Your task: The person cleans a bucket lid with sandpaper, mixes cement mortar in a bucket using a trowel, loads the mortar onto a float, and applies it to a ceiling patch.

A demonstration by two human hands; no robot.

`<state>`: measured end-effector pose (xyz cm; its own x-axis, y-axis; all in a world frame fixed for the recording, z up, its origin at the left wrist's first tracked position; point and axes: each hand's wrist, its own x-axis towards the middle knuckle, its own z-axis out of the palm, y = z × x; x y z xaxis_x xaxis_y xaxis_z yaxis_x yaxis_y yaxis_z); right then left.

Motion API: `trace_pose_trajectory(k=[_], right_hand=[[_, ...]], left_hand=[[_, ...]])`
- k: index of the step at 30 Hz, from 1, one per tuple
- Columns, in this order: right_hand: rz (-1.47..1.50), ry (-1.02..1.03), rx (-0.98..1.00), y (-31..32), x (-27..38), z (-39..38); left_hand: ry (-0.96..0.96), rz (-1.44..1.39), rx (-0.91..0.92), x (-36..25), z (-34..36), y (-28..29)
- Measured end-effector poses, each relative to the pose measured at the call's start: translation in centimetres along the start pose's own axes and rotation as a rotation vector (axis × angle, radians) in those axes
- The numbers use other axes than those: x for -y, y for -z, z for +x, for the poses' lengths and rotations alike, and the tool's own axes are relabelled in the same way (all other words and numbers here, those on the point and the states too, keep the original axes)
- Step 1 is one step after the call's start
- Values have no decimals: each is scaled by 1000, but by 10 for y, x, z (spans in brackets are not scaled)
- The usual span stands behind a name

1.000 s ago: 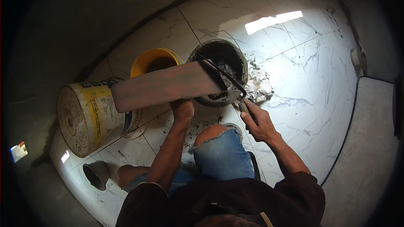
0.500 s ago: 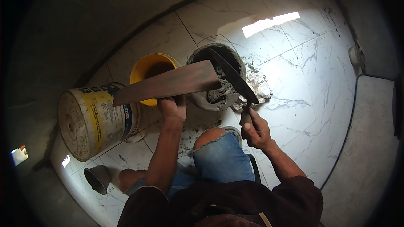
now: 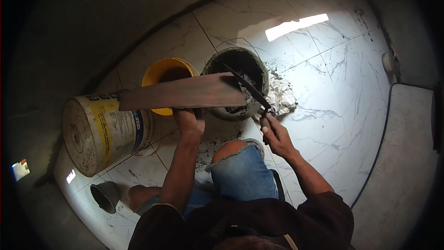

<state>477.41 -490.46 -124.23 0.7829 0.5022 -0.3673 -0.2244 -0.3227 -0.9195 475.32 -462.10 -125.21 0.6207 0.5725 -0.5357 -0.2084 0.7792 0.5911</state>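
Observation:
My left hand [image 3: 188, 121] is closed under a long, flat reddish-brown plasterer's float [image 3: 180, 93], whose handle is hidden beneath the board. The float lies level, its right end over a mortar-crusted bucket [image 3: 264, 67]. Grey mortar [image 3: 252, 105] shows inside that bucket. A dark pointed trowel [image 3: 252, 90] has its handle gripped by my right hand [image 3: 278, 138]. Its blade slants up and left, with the tip at the float's right end; I cannot tell whether they touch.
Left of the mortar bucket stands a yellow bucket [image 3: 150, 76], partly behind the float. A large white-and-yellow pail [image 3: 104, 132] lies on its side, near a small grey cup [image 3: 106, 197]. A crumpled cloth [image 3: 284, 96] sits on the marbled tile floor [image 3: 342, 106].
The trowel has moved left and slightly down, its tip coming from inside the bucket to the float's end. The float has shifted a little and tilted closer to level.

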Motion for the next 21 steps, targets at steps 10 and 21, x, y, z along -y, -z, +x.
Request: trace_pose_trajectory(k=[10, 21], right_hand=[[447, -133, 236, 7, 84, 4], [226, -32, 387, -13, 92, 39]], left_hand=[[-438, 758, 576, -5, 12, 59], [196, 185, 391, -68, 17, 28]])
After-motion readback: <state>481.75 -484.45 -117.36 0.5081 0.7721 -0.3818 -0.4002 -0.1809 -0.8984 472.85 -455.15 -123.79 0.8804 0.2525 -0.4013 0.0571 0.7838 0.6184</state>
